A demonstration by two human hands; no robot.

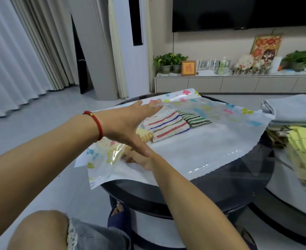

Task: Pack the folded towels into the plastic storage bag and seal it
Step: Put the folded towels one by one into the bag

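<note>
striped folded towels (166,126) already lie inside the flower-printed clear plastic storage bag (193,150) on the dark round table (230,188); left hand (130,121) presses flat, right hand (141,159) seemingly reaches inside; more stacked towels (300,130) wait, seal undone.

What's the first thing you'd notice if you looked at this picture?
Two bare arms cross over a flowery plastic bag on a dark round table. The left hand, with a red bracelet, lifts the bag's top sheet. A striped towel shows inside, and more towels wait at the right.
</note>
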